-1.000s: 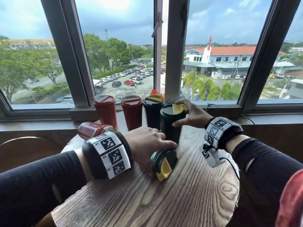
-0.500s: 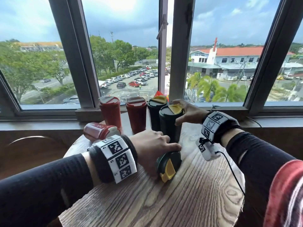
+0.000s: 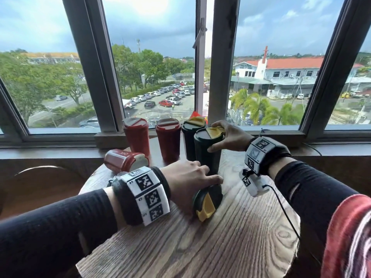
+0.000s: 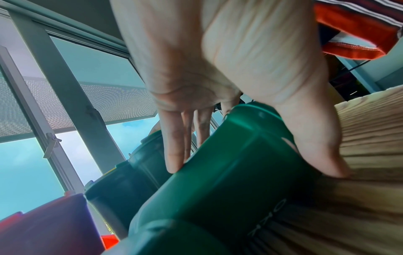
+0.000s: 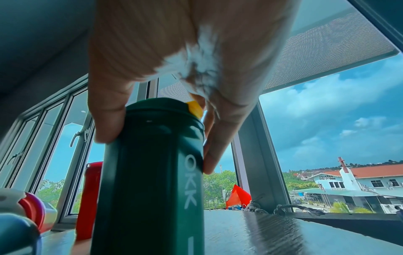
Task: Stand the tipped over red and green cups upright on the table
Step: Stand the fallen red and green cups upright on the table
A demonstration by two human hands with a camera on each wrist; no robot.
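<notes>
A green cup with a yellow lid flap point(image 3: 206, 199) lies on its side on the round wooden table point(image 3: 230, 237), lid toward me. My left hand point(image 3: 188, 180) grips its body from above, thumb and fingers round it point(image 4: 229, 181). My right hand point(image 3: 228, 136) holds the top of an upright green cup point(image 3: 207, 151), thumb on one side and fingers on the other point(image 5: 150, 165). A red cup point(image 3: 124, 160) lies tipped on its side at the table's back left, behind my left wrist. Two red cups point(image 3: 136, 135) point(image 3: 168, 137) and another green cup point(image 3: 190, 133) stand upright by the window.
The window sill point(image 3: 60, 146) and frame point(image 3: 220, 63) rise right behind the cups. A cable point(image 3: 285, 213) runs from my right wrist camera across the table's right side. A curved chair back point(image 3: 40, 171) sits left of the table.
Both hands keep their holds on the two green cups. The head view has shifted a little; the cups stand and lie as before.
</notes>
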